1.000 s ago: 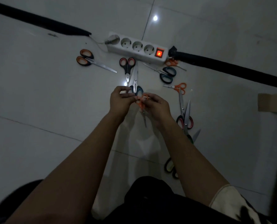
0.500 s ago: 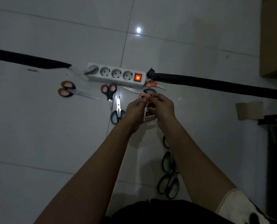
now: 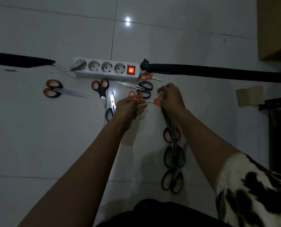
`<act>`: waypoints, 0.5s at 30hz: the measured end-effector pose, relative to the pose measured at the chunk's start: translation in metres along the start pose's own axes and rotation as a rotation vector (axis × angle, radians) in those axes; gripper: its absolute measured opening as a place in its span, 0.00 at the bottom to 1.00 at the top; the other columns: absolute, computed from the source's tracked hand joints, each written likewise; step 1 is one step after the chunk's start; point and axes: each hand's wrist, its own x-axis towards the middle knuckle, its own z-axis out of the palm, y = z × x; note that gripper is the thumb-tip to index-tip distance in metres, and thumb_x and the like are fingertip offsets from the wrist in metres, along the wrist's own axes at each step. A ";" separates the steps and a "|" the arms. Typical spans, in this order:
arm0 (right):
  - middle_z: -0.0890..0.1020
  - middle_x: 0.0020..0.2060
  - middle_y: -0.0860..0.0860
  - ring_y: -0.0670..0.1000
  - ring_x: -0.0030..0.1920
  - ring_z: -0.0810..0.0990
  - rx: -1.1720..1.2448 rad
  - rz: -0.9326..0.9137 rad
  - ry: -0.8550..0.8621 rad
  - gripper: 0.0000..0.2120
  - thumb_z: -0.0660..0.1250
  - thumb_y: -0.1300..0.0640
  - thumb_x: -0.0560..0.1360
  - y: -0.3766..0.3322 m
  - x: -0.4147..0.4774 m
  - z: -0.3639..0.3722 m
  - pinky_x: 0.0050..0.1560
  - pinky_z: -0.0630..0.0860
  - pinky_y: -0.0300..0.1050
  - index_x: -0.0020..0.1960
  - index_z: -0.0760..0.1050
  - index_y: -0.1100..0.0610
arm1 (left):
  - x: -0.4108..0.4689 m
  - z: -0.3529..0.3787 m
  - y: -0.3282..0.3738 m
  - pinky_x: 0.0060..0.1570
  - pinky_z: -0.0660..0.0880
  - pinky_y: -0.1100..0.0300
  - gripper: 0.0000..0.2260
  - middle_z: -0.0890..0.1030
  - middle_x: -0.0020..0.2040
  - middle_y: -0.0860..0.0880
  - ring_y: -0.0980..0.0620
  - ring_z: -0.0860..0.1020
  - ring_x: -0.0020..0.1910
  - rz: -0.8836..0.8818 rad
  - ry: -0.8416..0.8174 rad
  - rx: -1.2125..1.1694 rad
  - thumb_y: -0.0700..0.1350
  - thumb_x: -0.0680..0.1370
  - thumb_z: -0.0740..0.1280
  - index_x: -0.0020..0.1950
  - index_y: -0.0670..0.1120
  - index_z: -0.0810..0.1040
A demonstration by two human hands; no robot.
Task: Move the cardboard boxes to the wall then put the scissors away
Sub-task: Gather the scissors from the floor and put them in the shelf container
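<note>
My left hand [image 3: 130, 107] grips a small orange-handled pair of scissors [image 3: 135, 95], handles up. My right hand [image 3: 171, 97] has its fingers on a second small orange pair [image 3: 157, 101] that lies on the white floor, blade pointing left. Several more scissors lie around: an orange-and-black pair [image 3: 54, 89] at left, a red-handled pair [image 3: 100, 87], a blue-handled pair [image 3: 144, 87], a tiny orange pair [image 3: 147, 76] by the power strip, a pink-handled pair [image 3: 171, 134] and two green-handled pairs [image 3: 174, 156] [image 3: 172, 180] under my right arm. A cardboard box [image 3: 274, 28] stands at top right.
A white power strip [image 3: 107, 68] with a lit red switch lies ahead, black cable covers [image 3: 218, 72] running left and right from it. A loose cardboard flap [image 3: 249, 95] and a dark object [image 3: 276, 104] sit at right. My dark-clothed lap fills the bottom edge.
My hands, together on one small orange pair before, have parted: the left keeps that pair, the right has gone down to a second orange pair on the floor.
</note>
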 end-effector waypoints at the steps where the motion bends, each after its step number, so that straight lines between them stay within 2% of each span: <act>1: 0.75 0.57 0.60 0.59 0.59 0.72 -0.004 -0.011 -0.026 0.16 0.64 0.69 0.74 0.001 -0.002 -0.002 0.50 0.65 0.37 0.62 0.77 0.63 | -0.001 0.001 -0.002 0.47 0.79 0.60 0.12 0.81 0.47 0.44 0.48 0.81 0.46 -0.014 0.003 -0.018 0.42 0.81 0.62 0.62 0.38 0.76; 3: 0.76 0.56 0.61 0.60 0.57 0.74 -0.020 -0.058 -0.075 0.15 0.67 0.66 0.74 0.002 -0.007 -0.005 0.50 0.66 0.38 0.61 0.78 0.64 | -0.004 0.002 -0.006 0.49 0.78 0.59 0.12 0.80 0.47 0.44 0.48 0.81 0.46 -0.036 0.010 -0.037 0.41 0.81 0.62 0.62 0.37 0.75; 6: 0.75 0.54 0.62 0.63 0.55 0.74 -0.050 -0.113 -0.105 0.13 0.67 0.67 0.75 0.006 -0.014 -0.001 0.52 0.70 0.46 0.59 0.79 0.65 | -0.006 0.001 -0.012 0.51 0.77 0.58 0.12 0.80 0.47 0.44 0.48 0.80 0.45 -0.045 0.017 -0.043 0.39 0.83 0.59 0.64 0.37 0.74; 11: 0.73 0.55 0.62 0.60 0.54 0.73 -0.102 -0.048 -0.216 0.08 0.64 0.64 0.77 -0.003 -0.027 0.007 0.50 0.67 0.45 0.56 0.75 0.65 | -0.007 -0.003 -0.017 0.47 0.76 0.61 0.12 0.80 0.47 0.46 0.50 0.80 0.45 -0.064 0.039 0.001 0.39 0.83 0.57 0.63 0.39 0.74; 15: 0.74 0.53 0.63 0.61 0.53 0.75 -0.033 0.040 -0.213 0.06 0.65 0.64 0.77 -0.009 -0.036 0.016 0.49 0.68 0.45 0.52 0.77 0.65 | -0.005 -0.011 -0.018 0.43 0.76 0.62 0.08 0.79 0.44 0.46 0.51 0.78 0.41 -0.070 0.064 0.010 0.38 0.83 0.57 0.57 0.42 0.75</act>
